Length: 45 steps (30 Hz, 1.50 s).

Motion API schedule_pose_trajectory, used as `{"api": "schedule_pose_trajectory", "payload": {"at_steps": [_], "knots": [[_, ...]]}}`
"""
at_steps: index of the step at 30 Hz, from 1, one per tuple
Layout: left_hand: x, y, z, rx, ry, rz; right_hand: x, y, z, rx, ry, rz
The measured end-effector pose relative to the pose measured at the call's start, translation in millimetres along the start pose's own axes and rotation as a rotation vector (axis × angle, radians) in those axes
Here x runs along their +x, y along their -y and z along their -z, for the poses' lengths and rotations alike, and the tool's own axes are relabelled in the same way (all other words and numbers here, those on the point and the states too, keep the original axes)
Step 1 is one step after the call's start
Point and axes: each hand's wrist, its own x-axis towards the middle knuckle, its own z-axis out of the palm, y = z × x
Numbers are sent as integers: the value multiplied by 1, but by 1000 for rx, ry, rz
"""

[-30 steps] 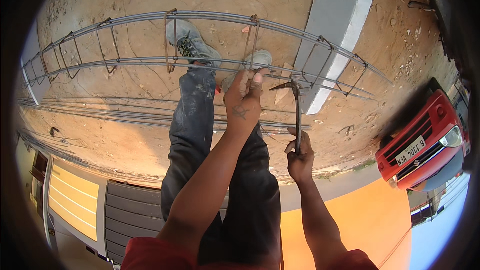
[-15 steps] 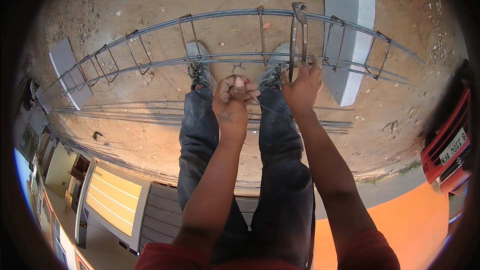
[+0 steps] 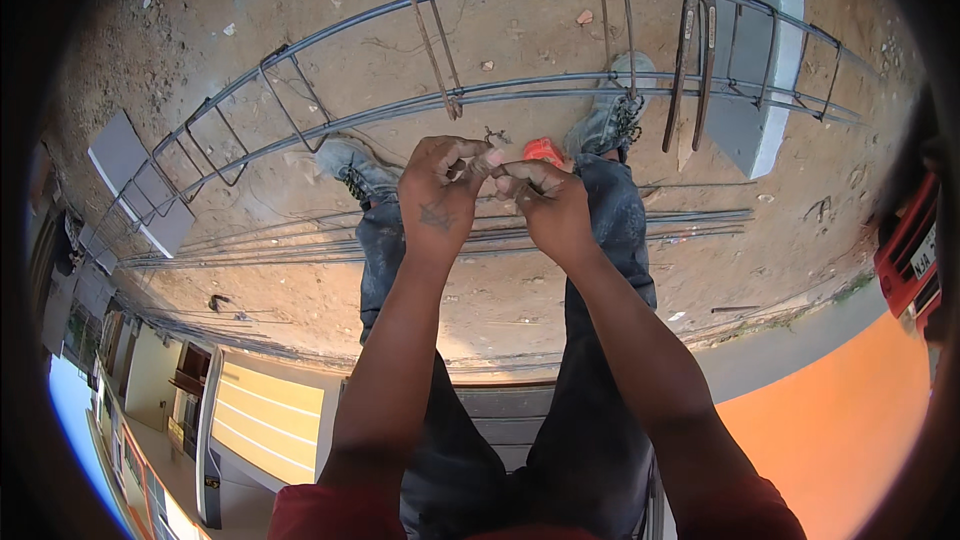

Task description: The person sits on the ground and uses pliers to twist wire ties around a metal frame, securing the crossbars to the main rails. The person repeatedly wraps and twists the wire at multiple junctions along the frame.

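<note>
My left hand (image 3: 440, 190) is closed in a pinch on a small bunch of thin tie wire (image 3: 494, 136), whose dark twisted ends stick out past the fingertips. My right hand (image 3: 548, 202) meets it fingertip to fingertip, thumb and fingers pressed together on the wire; the fingers hide most of it. Beyond both hands lies a long steel rebar cage (image 3: 370, 118) with square stirrups (image 3: 434, 50). A pair of end-cutting pincers (image 3: 692, 50) rests across its bars to the right, jaws at the far bars, handles pointing toward me. Neither hand touches the pincers.
My shoes (image 3: 360, 172) stand at the cage's near side. An orange-red object (image 3: 543, 150) sits behind my right hand. Loose bars (image 3: 690, 220) lie across the ground. A grey-white block (image 3: 775, 130) is under the cage's right end, a grey slab (image 3: 142, 180) under its left.
My right hand has left the pincers' handles and come over to my left hand at the wire. The view has shifted, so the cage and pincers appear farther up and the pincers farther right.
</note>
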Motion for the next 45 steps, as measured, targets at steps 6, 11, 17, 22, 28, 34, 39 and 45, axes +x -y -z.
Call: {"api": "schedule_pose_trajectory", "payload": {"at_steps": [6, 11, 17, 22, 28, 34, 39, 45], "knots": [[63, 43, 58, 463, -4, -448, 35, -51, -40, 163, -262, -246], [94, 41, 55, 364, 285, -455, 59, -48, -52, 360, -343, -238], [99, 28, 54, 211, 496, -84, 70, -26, -43, 1008, -14, -162], [130, 32, 58, 312, 648, 68, 64, -13, -49, 997, 75, -173], [134, 31, 57, 227, 747, 161, 58, -2, -81, 753, -30, -169], [144, 28, 60, 187, 837, 229, 58, 2, -81, 935, 36, -151], [160, 34, 61, 171, 1011, 264, 59, 11, -71, 885, -9, -262], [170, 41, 59, 181, 1109, 349, 55, 16, -70, 1015, -27, -443]]}}
